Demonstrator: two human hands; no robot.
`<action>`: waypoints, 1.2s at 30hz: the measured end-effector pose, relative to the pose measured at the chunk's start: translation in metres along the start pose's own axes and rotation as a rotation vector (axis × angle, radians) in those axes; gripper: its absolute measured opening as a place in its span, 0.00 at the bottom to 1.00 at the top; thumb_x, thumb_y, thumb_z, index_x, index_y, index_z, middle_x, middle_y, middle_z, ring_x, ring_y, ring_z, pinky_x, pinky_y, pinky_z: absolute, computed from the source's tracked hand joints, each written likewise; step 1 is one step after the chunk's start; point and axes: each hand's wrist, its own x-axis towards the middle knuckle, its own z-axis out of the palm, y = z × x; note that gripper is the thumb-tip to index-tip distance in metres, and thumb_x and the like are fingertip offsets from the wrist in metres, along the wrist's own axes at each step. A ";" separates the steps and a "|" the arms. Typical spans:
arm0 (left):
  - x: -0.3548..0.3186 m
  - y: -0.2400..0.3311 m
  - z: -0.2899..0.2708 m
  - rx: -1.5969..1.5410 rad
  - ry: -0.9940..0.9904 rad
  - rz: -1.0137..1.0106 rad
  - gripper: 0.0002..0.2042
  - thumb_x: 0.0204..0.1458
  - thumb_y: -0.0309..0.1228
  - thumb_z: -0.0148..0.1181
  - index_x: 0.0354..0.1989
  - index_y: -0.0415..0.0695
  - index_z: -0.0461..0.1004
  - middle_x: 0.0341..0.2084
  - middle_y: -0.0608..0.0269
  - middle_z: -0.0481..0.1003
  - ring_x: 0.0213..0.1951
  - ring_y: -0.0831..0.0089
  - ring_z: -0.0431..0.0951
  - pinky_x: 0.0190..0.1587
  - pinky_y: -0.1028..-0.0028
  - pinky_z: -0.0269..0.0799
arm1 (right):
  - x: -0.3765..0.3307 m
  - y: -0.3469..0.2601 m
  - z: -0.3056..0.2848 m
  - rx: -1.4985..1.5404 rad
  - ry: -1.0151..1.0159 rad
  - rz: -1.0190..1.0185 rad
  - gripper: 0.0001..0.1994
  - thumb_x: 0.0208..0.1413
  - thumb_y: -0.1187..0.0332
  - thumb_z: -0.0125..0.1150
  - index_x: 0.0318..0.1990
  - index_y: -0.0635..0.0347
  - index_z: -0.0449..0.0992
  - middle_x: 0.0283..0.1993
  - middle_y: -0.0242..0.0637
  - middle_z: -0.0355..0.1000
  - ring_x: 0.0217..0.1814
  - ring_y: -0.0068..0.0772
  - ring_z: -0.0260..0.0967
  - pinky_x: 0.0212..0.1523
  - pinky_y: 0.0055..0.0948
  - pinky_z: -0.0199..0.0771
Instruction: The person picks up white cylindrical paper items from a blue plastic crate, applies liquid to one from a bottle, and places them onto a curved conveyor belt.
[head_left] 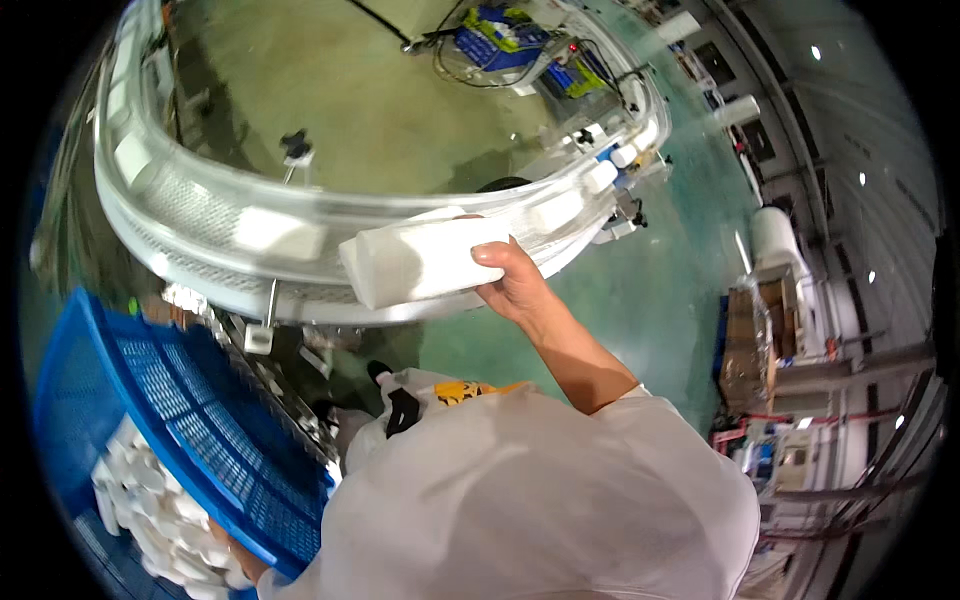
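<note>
My right hand (512, 280) is closed round a long white paper roll (415, 262), thumb on top, above the near edge of the curved conveyor (180, 205). Part of another white piece shows behind this roll; whether my hand grips that too is unclear. At the lower left, my left hand (232, 550) reaches in at a blue plastic basket (180, 400), next to a heap of white pieces (160, 510). Its fingers are hidden there. Single white rolls (280, 232) lie along the conveyor belt on both sides of my right hand.
The conveyor's raised rails curve round in front of me, with a clamp knob (296, 145) on the inner side. Blue and green packages (505, 40) and cables lie on the floor beyond. Cardboard boxes (748, 345) stand off to the right.
</note>
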 end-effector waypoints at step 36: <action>-0.336 0.058 0.208 -0.079 -0.413 0.879 0.21 0.45 0.36 0.53 0.48 0.42 0.63 0.38 0.60 0.71 0.40 0.66 0.72 0.43 0.67 0.68 | -0.002 -0.026 -0.243 0.169 0.190 -0.175 0.29 0.37 0.64 0.57 0.50 0.66 0.60 0.50 0.43 0.61 0.52 0.38 0.59 0.53 0.32 0.58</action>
